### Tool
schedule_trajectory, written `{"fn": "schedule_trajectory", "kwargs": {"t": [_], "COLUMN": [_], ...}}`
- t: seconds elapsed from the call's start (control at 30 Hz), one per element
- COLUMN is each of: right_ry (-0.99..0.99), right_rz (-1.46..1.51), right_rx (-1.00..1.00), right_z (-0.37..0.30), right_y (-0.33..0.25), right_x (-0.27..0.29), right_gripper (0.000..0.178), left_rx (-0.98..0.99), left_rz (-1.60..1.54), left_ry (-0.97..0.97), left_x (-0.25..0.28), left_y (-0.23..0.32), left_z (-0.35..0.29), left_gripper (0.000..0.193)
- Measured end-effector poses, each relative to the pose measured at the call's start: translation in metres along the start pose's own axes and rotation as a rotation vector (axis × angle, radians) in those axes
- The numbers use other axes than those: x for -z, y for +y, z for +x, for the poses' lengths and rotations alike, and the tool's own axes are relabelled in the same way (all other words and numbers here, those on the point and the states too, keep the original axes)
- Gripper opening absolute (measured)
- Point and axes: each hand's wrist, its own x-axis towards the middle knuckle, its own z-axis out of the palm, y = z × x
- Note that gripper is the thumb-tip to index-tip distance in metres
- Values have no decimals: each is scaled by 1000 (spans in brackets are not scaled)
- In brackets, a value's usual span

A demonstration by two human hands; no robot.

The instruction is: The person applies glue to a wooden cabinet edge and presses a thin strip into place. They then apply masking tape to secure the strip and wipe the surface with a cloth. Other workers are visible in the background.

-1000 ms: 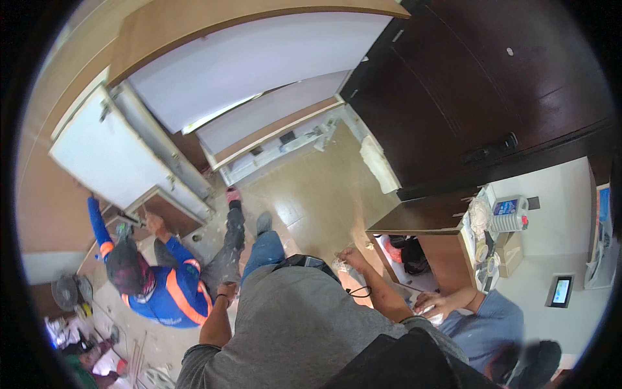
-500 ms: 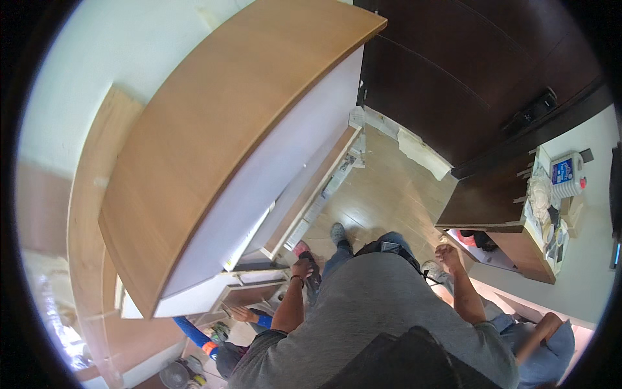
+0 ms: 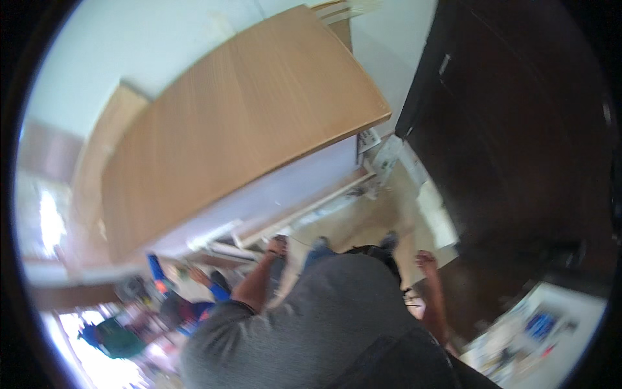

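Observation:
My left hand (image 3: 277,245) hangs low at my left side, nearest to the front edge of a large cabinet with a light wood top (image 3: 240,123) and a white side (image 3: 285,178). A dark band circles that wrist. On my right side my right hand (image 3: 426,260) hangs over the floor, apart from the furniture around it. Both hands are smeared by motion, so how their fingers are set does not show. Nothing can be made out in either one.
A dark brown door (image 3: 512,136) rises at the right. Bottom right, a white surface (image 3: 576,301) bears a blue-labelled container (image 3: 539,325) and clutter. Pale sheeting (image 3: 436,214) lies along the floor (image 3: 350,223). A blue-sleeved co-worker (image 3: 170,311) is at lower left, a green-clad person (image 3: 116,337) beyond.
My view has turned, so the wood top shows more fully and the cluttered surface has slid to the bottom right. The green-clad person has come into view. Both hands still hang at my sides.

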Motion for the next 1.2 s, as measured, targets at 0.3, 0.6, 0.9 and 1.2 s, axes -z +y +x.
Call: {"fn": "schedule_trajectory", "kwargs": {"t": [0.3,0.6,0.9,1.2], "right_ry": [-125,-112,-434,-836], "right_rz": [-215,-405,-848,-974], "right_rx": [-217,48,110,562], "right_z": [150,276,319,396], "right_y": [-176,-288,-378,-517], "right_x": [56,51,-4,-140], "right_gripper": [19,11,32,30], "left_rx": [389,676,332,880], "left_rz": [-673,-1086,-1194,-1570], "left_ry": [211,48,509,735], "left_x": [-185,-243,-173,-284], "left_y": [139,145,237,341], "left_z": [-87,-35,76,-7], "left_gripper": [31,24,25,35]}}
